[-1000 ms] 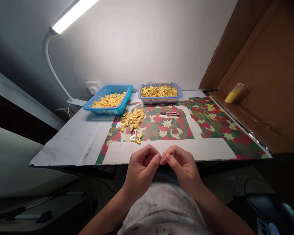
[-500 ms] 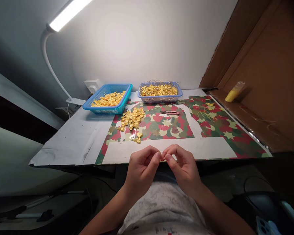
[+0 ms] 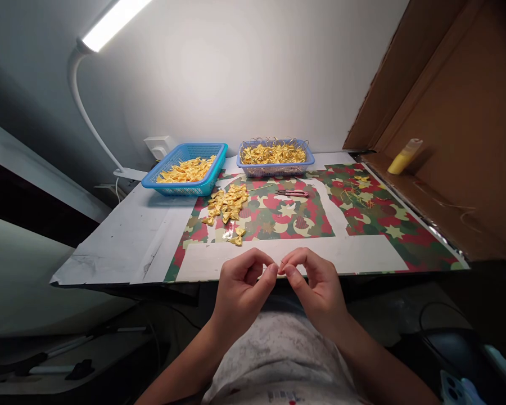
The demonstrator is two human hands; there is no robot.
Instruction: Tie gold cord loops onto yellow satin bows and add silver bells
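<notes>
Just over the table's front edge, my left hand [image 3: 244, 287] and my right hand [image 3: 316, 287] meet, thumb and forefinger of each pinched together. Their fingertips almost touch. A thin sliver shows at the right fingertips, too small to name; whatever the left pinch holds is hidden. Nearest to my hands lies a single yellow ribbon bow [image 3: 238, 237]. Behind it is a pile of yellow bows [image 3: 227, 202]. A pair of thread snips [image 3: 293, 193] rests farther back on the camouflage-patterned sheet [image 3: 270, 222].
A blue basket [image 3: 213, 188] of yellow bows stands back left; a purple-blue basket [image 3: 276, 170] of bows with looped cords is beside it. Thread scraps [image 3: 358, 197] lie at right, near a yellow-filled bottle [image 3: 405, 157] by the cardboard wall. A lamp [image 3: 82, 101] arches over the left.
My fingertips have shifted slightly, the left ones a little away from the right. Both hands keep their pinch in the same place. Nothing on the table has moved.
</notes>
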